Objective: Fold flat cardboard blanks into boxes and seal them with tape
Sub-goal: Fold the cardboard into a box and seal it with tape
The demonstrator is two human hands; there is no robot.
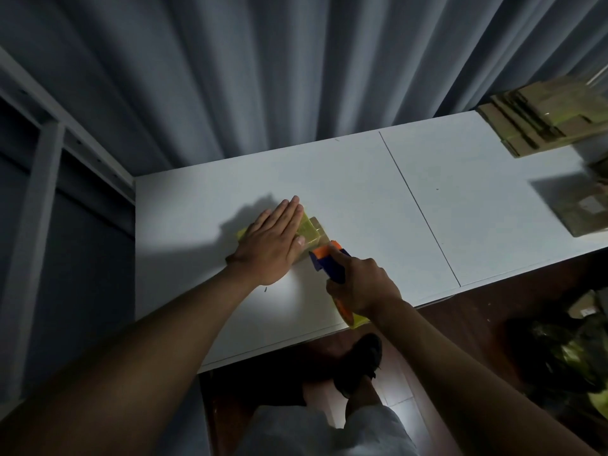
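So we're looking down at a white counter (345, 179) that runs from the middle of the frame off to the right edge, with grey curtains (296, 60) filling the whole top behind it. Left of centre sits a small cardboard box (317, 235), brown with a strip of yellowish tape (307, 229) across its top. Our left hand (274, 241) lies flat on that box, fingers straight and together, palm pressing down, so most of the box is hidden under it. Our right hand (360, 286) is just below and to the right, fingers curled tight around the handle of a tape dispenser (329, 263), blue body with an orange front end, and that front end is touching the near right corner of the box. A bit of yellow tape roll pokes out under the wrist near the counter's front edge. We can't read any brand or writing on the dispenser or the box, it's all too dark and small. In the upper right corner there's a stack of flat cardboard blanks (546, 123) on the counter, and below it at the right edge another cardboard piece (582, 209) with a pale label we can't make out. A grey metal shelf frame (46, 153) stands at the left. At the bottom, dark wooden floor (460, 324), a dark shoe (360, 363) and pale shorts (316, 432).
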